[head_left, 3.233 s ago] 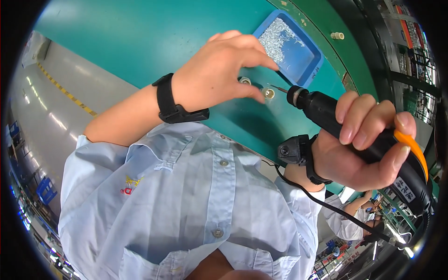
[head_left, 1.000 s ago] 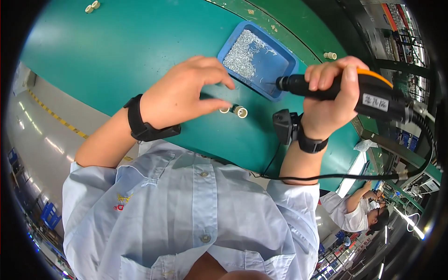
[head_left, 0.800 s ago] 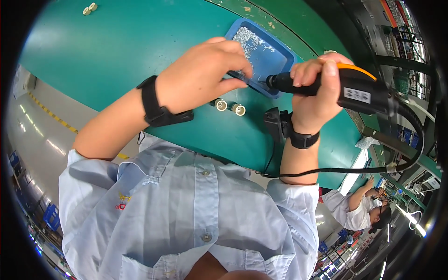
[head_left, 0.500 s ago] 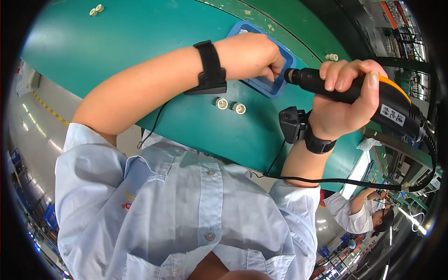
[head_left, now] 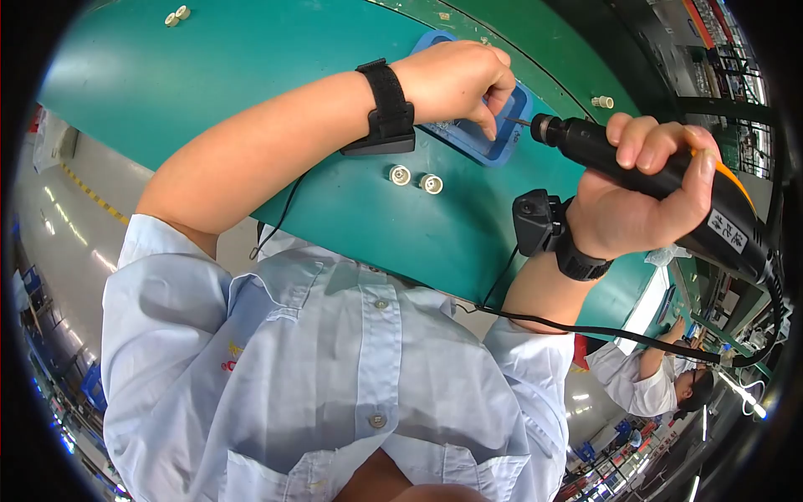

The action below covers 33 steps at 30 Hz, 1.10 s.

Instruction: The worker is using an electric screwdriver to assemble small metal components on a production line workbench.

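My right hand (head_left: 644, 184) is wrapped around a black and orange corded electric screwdriver (head_left: 598, 151), held at a slant with its thin bit pointing left. Over the blue tray (head_left: 512, 138) is my left hand (head_left: 468, 84), fingers curled and thumb pointing down, close to the tip of the bit. Whatever its fingertips hold, if anything, is too small to make out. Small metal pieces lie in the tray, partly covered by this hand. Two cream-coloured round fittings, a left one (head_left: 400, 175) and a right one (head_left: 432, 184), stand on the green table nearer to me.
More cream fittings (head_left: 177, 15) lie at the table's far left, and another (head_left: 602, 102) sits on the green ledge beyond the tray. The screwdriver's black cable (head_left: 636, 337) loops down across my right forearm. A co-worker (head_left: 648, 376) sits off to the right.
My right hand and the screwdriver have moved right, drawing the bit away from my left fingers. My left hand has lifted slightly farther from me, and more of its thumb shows.
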{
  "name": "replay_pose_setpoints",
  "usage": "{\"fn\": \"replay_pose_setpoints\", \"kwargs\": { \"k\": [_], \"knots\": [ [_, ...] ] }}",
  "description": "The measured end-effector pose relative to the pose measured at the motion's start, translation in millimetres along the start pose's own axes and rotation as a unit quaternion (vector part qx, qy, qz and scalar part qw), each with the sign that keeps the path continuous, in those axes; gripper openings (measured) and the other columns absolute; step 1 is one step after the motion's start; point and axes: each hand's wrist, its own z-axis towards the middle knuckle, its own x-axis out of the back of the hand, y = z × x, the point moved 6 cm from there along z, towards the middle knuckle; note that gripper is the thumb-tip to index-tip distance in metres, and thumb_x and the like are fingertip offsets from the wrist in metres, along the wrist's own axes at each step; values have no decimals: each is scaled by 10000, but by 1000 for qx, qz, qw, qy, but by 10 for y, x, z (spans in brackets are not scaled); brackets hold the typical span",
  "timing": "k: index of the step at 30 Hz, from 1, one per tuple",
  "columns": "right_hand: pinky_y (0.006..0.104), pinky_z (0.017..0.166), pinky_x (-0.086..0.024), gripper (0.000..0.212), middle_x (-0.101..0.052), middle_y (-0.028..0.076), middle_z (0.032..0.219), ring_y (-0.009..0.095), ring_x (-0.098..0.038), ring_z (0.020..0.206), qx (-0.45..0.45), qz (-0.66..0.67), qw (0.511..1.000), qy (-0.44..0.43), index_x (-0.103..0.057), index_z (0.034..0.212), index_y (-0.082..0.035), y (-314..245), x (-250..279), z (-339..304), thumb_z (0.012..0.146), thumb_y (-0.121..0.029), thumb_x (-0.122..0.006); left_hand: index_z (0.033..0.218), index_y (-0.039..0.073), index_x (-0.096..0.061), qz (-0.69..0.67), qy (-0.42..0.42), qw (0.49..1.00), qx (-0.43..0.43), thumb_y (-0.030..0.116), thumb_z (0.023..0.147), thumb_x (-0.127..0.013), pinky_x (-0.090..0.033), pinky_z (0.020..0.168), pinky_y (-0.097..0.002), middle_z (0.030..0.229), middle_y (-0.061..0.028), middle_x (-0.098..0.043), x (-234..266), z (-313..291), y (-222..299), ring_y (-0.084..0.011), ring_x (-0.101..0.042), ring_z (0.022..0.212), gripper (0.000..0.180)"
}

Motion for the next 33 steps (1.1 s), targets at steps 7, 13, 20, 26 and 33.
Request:
{"fn": "replay_pose_setpoints", "kwargs": {
  "k": [7,13,20,26,33],
  "knots": [
    [257,525,-316,281,-409,-22,591,89,-375,494,-1,73,993,-95,-577,959,-99,-234,-163,-112,881,-319,-419,673,64,-645,-134,66,989,-6,168,581,-793,-418,568,-325,712,-33,-573,137,-318,238,-205,-526,642,203],
    [250,518,-312,327,-417,-19,602,82,-387,500,-5,94,981,-169,-563,1017,-82,-274,-331,-167,888,-347,-419,666,53,-638,-142,89,985,28,108,577,-797,-404,569,-291,693,-15,-548,230,-538,348,-162,-498,639,190],
    [243,509,-312,334,-424,-18,604,81,-397,499,-33,99,968,-227,-534,1036,-76,-276,-486,-226,893,-356,-420,705,51,-629,-181,74,980,38,68,575,-794,-419,664,-266,704,-11,-530,185,-718,382,-163,-527,728,211],
    [261,491,-316,320,-412,-7,597,91,-384,469,-58,107,975,-187,-512,1029,-64,-58,-471,-369,894,-336,-411,863,65,-620,-55,147,980,123,96,580,-789,-446,721,-307,775,-23,-567,79,-1033,301,-208,-548,767,331],
    [272,458,-329,281,-400,16,570,113,-362,432,-57,41,988,-136,-489,989,-53,100,-584,-432,892,-302,-400,795,35,-629,-142,81,965,204,110,632,-751,-466,654,-322,769,-73,-613,-95,-1133,121,-237,-586,730,218]
  ]
}}
